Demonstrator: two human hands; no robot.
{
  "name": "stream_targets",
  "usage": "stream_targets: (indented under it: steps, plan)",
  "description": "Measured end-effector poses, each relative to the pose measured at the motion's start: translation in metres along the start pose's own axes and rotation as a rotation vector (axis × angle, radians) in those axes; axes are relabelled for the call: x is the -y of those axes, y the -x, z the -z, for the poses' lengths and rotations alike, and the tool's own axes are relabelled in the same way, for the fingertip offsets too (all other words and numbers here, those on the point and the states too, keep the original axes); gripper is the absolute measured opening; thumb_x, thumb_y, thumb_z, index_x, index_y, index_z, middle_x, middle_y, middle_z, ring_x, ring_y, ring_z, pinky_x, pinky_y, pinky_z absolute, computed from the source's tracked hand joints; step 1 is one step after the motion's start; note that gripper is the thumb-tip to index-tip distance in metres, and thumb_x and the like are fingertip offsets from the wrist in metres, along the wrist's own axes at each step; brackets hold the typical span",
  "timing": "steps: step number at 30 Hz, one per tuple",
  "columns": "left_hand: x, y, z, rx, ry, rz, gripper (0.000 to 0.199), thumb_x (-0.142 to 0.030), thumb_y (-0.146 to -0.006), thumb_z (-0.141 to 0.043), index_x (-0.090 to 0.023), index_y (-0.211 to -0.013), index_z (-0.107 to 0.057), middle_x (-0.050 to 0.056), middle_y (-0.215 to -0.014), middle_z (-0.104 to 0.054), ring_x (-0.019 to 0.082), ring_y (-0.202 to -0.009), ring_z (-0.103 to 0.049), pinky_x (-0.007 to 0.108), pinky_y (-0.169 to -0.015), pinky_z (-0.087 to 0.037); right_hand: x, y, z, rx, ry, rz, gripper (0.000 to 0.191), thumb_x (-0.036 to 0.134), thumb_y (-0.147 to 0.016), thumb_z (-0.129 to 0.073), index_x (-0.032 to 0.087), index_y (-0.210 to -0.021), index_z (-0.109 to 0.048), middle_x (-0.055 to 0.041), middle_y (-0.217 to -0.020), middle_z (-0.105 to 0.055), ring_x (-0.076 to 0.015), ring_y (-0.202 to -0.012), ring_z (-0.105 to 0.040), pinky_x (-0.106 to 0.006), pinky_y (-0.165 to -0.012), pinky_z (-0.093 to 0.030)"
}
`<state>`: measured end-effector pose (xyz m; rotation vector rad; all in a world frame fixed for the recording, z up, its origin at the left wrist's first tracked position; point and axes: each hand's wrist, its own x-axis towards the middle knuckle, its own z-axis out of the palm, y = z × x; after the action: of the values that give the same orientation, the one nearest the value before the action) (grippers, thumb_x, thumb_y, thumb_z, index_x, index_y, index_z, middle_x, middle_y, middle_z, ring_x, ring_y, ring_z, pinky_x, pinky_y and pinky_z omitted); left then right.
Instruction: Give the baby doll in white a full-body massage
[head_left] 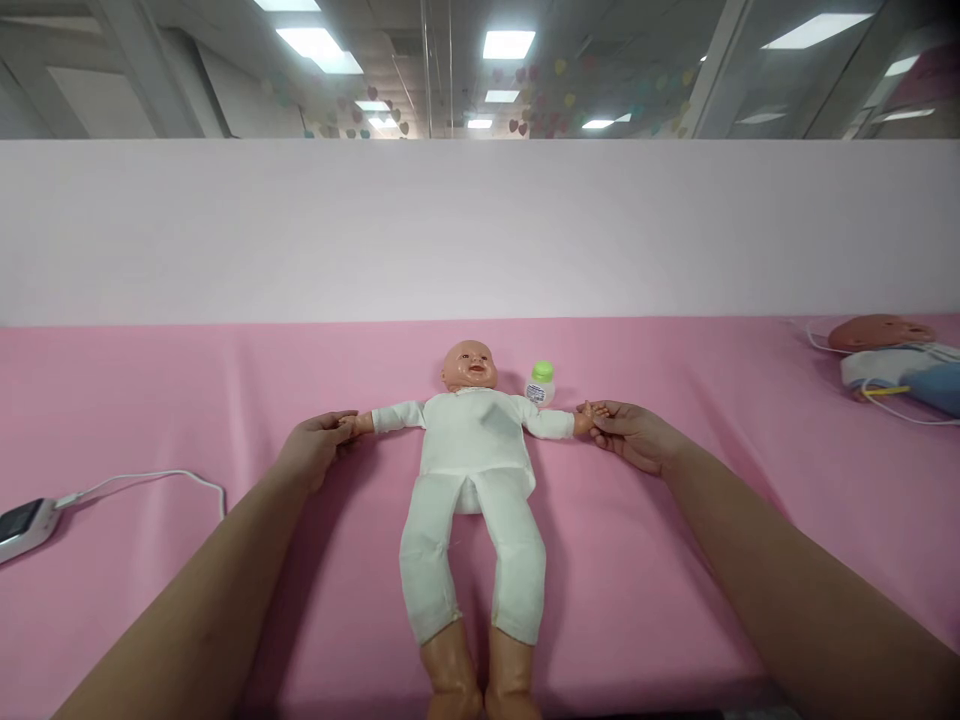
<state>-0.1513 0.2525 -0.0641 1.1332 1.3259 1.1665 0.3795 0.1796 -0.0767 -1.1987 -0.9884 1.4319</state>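
A baby doll (474, 470) in a white suit lies on its back on the pink-covered table (150, 400), head away from me, arms stretched out to both sides. My left hand (315, 445) grips the doll's hand on the left side. My right hand (634, 432) holds the doll's other hand between its fingers. A small bottle with a green cap (540, 384) stands upright just beside the doll's shoulder on the right.
A white device with a cable (26, 525) lies at the left edge. A second doll (896, 360) with cables lies at the far right. A pale partition wall (480, 230) rises behind the table.
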Motion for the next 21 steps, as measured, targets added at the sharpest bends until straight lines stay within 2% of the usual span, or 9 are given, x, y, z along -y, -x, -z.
stream_targets:
  steps: [2,4,7,12,17,21]
  plan:
    - [-0.0008,0.0007,-0.0007,0.019,-0.012,-0.006,0.061,-0.045,-0.056,-0.096,-0.018,-0.108,-0.080,0.012,-0.108,-0.078,0.024,-0.092,-0.070,0.034,-0.082,-0.057,0.0007,0.0011,-0.0014,-0.010,0.008,0.006,0.040,0.030,-0.068,-0.094,0.024,-0.104,-0.078,-0.0069,-0.109,-0.071,-0.0216,-0.097,-0.063,-0.034,-0.085,-0.056]
    - [-0.0015,0.0016,-0.0007,0.030,-0.035,-0.018,0.061,-0.048,-0.056,-0.096,-0.018,-0.106,-0.081,0.011,-0.104,-0.078,0.022,-0.088,-0.068,0.032,-0.079,-0.056,0.0020,0.0026,-0.0041,-0.008,0.041,0.022,0.037,0.032,-0.068,-0.095,0.023,-0.099,-0.077,-0.0059,-0.102,-0.071,-0.0197,-0.089,-0.062,-0.033,-0.080,-0.054]
    - [-0.0027,0.0033,-0.0003,0.031,-0.075,-0.040,0.059,-0.050,-0.058,-0.095,-0.019,-0.105,-0.081,0.009,-0.095,-0.077,0.021,-0.081,-0.066,0.031,-0.073,-0.054,0.0038,0.0044,-0.0077,0.007,0.097,0.043,0.033,0.039,-0.071,-0.093,0.021,-0.092,-0.074,-0.0041,-0.090,-0.068,-0.0160,-0.076,-0.056,-0.032,-0.072,-0.049]
    - [-0.0042,0.0056,-0.0013,0.000,-0.110,-0.038,0.053,-0.057,-0.062,-0.091,-0.019,-0.098,-0.081,0.008,-0.088,-0.075,0.021,-0.077,-0.065,0.031,-0.071,-0.054,0.0030,0.0026,-0.0076,-0.001,0.115,0.044,0.037,0.053,-0.078,-0.085,0.020,-0.088,-0.073,-0.0016,-0.076,-0.059,-0.0143,-0.069,-0.048,-0.030,-0.066,-0.045]
    - [-0.0011,0.0022,-0.0015,-0.044,-0.116,-0.020,0.052,-0.060,-0.065,-0.086,-0.019,-0.097,-0.081,0.009,-0.092,-0.076,0.021,-0.077,-0.067,0.030,-0.069,-0.055,0.0009,-0.0014,-0.0061,0.027,0.092,0.077,0.035,0.053,-0.085,-0.079,0.018,-0.087,-0.073,-0.0038,-0.083,-0.060,-0.0142,-0.072,-0.047,-0.027,-0.064,-0.043]
    - [-0.0001,-0.0002,-0.0011,-0.019,-0.057,0.003,0.051,-0.051,-0.062,-0.089,-0.018,-0.099,-0.080,0.012,-0.101,-0.078,0.023,-0.087,-0.071,0.032,-0.075,-0.059,0.0001,-0.0021,-0.0042,0.036,0.052,0.062,0.029,0.045,-0.085,-0.080,0.018,-0.094,-0.076,-0.0068,-0.092,-0.065,-0.0158,-0.077,-0.052,-0.028,-0.067,-0.048]
